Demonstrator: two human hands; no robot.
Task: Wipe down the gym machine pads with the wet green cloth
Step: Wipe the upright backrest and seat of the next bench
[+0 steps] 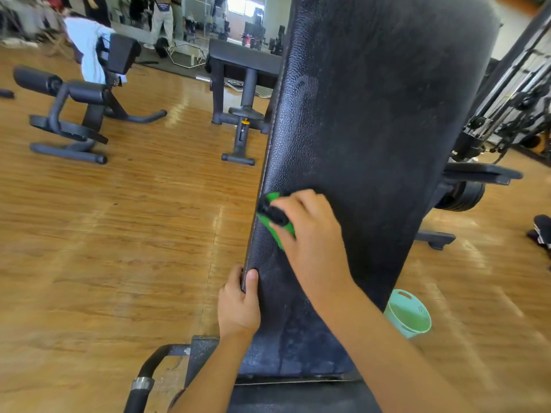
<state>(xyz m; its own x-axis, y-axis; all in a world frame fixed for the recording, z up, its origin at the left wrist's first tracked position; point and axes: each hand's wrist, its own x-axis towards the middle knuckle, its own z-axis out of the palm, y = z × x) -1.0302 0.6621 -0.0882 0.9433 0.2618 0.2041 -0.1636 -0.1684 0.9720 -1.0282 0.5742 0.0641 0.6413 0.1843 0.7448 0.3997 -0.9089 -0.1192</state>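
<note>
Left hand (pixel 238 305) clamps the pad (pixel 372 138) at its left edge, thumb on the face, fingers wrapped behind. Up and right of that grip, the right hand (pixel 310 231) is closed on the cloth (pixel 275 231), pressing it flat on the pad near the left seam. Bucket (pixel 410 315) sits on the floor, lower right of that grip, behind the pad.

Right hand (pixel 310 231) pressed flat, arm extended; left hand (pixel 238 302) gripping, thumb up.
</note>
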